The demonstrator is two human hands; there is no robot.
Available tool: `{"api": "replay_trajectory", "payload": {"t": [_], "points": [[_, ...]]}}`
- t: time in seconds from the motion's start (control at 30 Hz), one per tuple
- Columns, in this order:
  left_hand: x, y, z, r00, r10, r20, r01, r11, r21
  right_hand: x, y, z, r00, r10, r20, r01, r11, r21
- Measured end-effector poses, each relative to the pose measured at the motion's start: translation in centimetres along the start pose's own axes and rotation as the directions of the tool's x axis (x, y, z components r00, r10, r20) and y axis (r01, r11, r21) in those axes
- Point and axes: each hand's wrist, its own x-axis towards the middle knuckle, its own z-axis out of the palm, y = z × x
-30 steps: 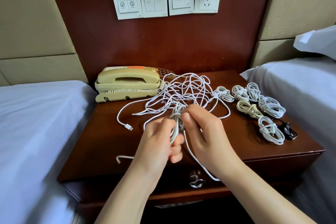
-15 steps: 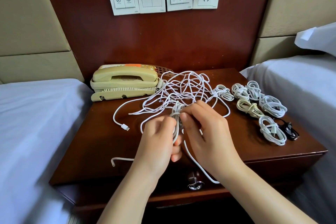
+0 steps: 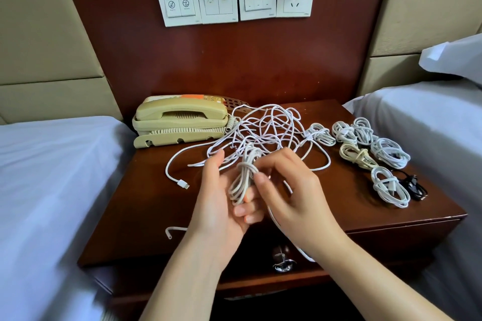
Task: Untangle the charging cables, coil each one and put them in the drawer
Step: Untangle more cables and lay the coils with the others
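Coiled cable [image 3: 243, 180] gripped in left hand [image 3: 216, 206]; right hand [image 3: 294, 190] pinches its wrap.

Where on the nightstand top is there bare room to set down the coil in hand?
The nightstand is bare at front-left, bordered by the telephone, the loose connector and the front edge. A narrower strip fronts the finished coils. The tangle crowds the back middle.
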Motion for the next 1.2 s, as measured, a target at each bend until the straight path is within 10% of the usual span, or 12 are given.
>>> {"api": "replay_trajectory", "payload": {"t": [0.93,1.2], "points": [[0.3,-1.5,0.8,0.987,-0.024,-0.156,0.024,1.0,-0.003,-0.4,0.1,-0.1,0.999,-0.047,0.015,0.048,0.997,-0.064],[0.9,-1.3,1.2,0.969,0.199,-0.147,-0.156,0.953,0.258,-0.5,0.0,-0.6,0.993,0.12,0.005,-0.116,0.954,0.276]]}}
